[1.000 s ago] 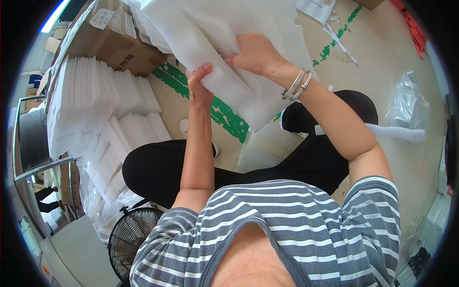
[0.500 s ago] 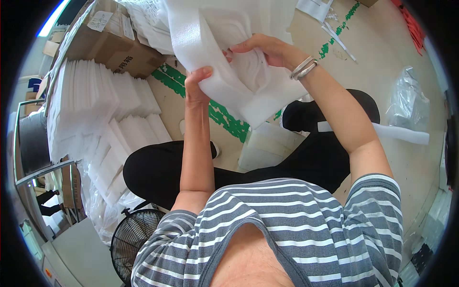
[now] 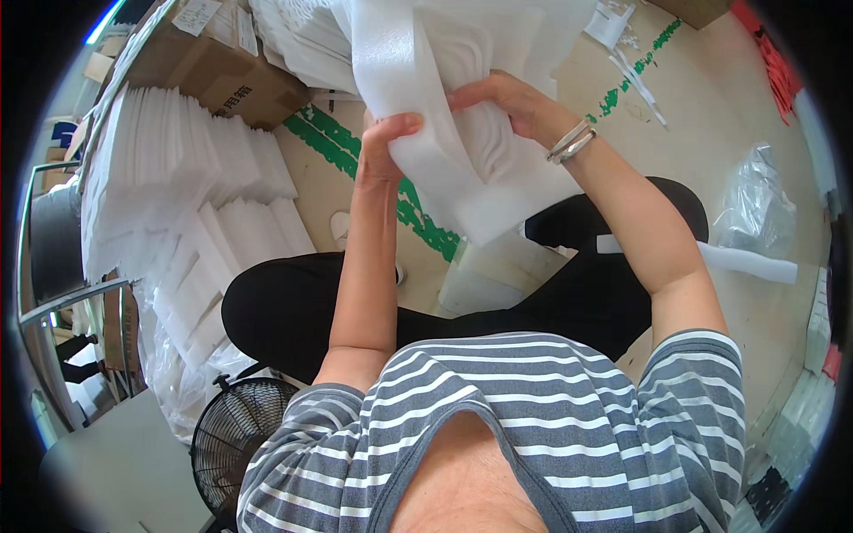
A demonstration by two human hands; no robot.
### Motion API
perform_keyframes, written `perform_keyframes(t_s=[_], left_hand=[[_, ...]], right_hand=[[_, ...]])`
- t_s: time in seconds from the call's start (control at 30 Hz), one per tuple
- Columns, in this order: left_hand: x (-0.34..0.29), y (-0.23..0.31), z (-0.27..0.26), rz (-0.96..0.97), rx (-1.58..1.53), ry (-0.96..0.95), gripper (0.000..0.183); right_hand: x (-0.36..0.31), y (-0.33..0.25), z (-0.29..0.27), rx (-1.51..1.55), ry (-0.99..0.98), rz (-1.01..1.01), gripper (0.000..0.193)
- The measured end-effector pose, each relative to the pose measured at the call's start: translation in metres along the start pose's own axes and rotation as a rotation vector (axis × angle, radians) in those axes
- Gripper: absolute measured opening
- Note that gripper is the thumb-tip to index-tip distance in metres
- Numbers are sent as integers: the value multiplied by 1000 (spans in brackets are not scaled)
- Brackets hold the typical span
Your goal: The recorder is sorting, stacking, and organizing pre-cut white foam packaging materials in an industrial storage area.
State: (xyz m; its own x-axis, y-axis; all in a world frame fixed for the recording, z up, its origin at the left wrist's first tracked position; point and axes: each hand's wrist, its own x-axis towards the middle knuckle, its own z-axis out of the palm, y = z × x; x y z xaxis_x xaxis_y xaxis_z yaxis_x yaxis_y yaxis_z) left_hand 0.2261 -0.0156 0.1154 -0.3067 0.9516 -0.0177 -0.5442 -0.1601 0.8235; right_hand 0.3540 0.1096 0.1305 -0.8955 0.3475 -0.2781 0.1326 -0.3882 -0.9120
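Observation:
I hold a thick white foam sheet [image 3: 462, 107] up in front of me, above my crossed legs in black trousers. My left hand [image 3: 382, 147] grips its left edge, thumb over the front. My right hand [image 3: 511, 98], with metal bangles on the wrist, pinches the middle of the sheet, where it bends into a fold. The sheet's lower corner hangs down toward my knee.
Stacks of white foam sheets [image 3: 169, 195] fill the floor on my left, beside a cardboard box [image 3: 222, 62]. A black fan [image 3: 235, 435] stands at lower left. A foam piece [image 3: 484, 280], a foam roll [image 3: 746, 262] and a clear plastic bag [image 3: 755, 204] lie on the floor with green tape.
The foam sheet has been folded over and drawn closer to me. My right hand moved from its upper part to the middle; my left hand shifted slightly along the left edge.

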Motion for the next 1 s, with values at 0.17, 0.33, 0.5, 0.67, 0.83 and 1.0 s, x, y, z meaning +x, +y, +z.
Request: perform_keyframes(t_s=[0.17, 0.33, 0.5, 0.67, 0.83, 1.0], left_hand=[[11, -10, -9, -8, 36, 90, 43], [31, -27, -46, -20, -44, 242, 34], [35, -20, -75, 23, 9, 413, 30], [54, -38, -118, 44, 154, 610, 25], [46, -57, -156, 51, -71, 614, 27], [33, -97, -179, -43, 79, 696, 50]], right_hand=[[-1, 7, 7, 17, 138, 46, 30], [0, 0, 6, -39, 119, 68, 28], [8, -24, 34, -133, 103, -55, 32], [33, -20, 13, -858, 1, -403, 28], [47, -103, 57, -631, -374, -281, 25], [101, -187, 132, -414, -311, -141, 29]])
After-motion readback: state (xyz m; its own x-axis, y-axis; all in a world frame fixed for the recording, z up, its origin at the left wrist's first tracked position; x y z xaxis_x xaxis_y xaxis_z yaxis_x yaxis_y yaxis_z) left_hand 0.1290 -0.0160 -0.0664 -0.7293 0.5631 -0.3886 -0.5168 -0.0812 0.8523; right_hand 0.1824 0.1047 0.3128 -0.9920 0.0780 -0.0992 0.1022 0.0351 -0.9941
